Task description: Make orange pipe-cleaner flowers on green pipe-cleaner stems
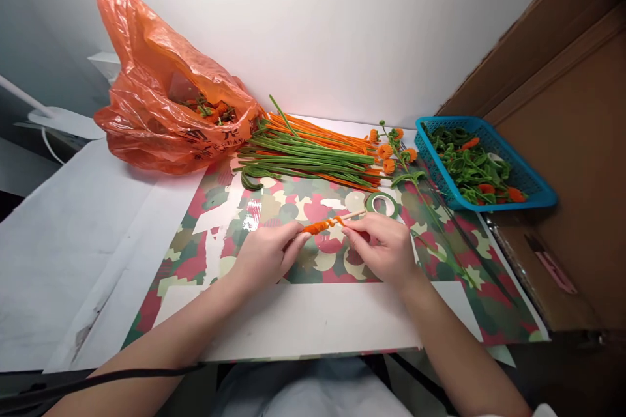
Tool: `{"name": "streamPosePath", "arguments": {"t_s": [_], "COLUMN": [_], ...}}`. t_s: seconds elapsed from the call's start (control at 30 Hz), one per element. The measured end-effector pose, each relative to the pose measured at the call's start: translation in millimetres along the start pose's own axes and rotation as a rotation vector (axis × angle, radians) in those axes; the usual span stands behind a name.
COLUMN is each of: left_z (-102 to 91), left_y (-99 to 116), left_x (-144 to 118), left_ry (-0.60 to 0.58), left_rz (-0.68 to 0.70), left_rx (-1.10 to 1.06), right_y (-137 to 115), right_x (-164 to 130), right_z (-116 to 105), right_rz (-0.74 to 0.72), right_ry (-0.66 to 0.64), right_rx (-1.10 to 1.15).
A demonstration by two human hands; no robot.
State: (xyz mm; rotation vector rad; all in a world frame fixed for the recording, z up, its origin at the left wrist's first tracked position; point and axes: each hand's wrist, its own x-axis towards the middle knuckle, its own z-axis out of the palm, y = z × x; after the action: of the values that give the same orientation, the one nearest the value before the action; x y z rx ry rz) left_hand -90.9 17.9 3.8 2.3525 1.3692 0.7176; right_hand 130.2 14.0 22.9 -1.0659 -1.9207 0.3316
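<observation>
"GUAN" on orange bag [161, 98]

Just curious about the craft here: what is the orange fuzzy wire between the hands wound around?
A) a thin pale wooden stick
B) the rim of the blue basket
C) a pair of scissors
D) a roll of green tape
A: the orange fuzzy wire coils along a thin pale wooden stick held between the left hand and the right hand.

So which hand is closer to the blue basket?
The right hand. It is just below-left of the blue basket, while the left hand sits farther left, beyond the orange-wrapped stick.
</observation>
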Motion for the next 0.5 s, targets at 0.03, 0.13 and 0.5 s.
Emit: {"name": "streamPosePath", "arguments": {"t_s": [0.03, 0.13, 0.5], "left_z": [-0.5, -2.1, -9.6], "left_y": [1.0, 3.5, 2.8], "left_x": [0.3, 1.0, -5.9], "left_ry": [0.016, 0.061, 0.077], "left_rz": [-0.008, -0.008, 0.332], "left_rx": [-0.018, -0.08, -0.391], "right_y": [-0.6, -2.3, 6.0], "right_x": [0.1, -0.4, 1.9], "right_z": [0.3, 2.0, -11.5], "right_rz": [-0.004, 0.037, 0.404], "right_ry": [0.014, 0.019, -0.384], "right_rx": [0.001, 0.035, 0.746]}}
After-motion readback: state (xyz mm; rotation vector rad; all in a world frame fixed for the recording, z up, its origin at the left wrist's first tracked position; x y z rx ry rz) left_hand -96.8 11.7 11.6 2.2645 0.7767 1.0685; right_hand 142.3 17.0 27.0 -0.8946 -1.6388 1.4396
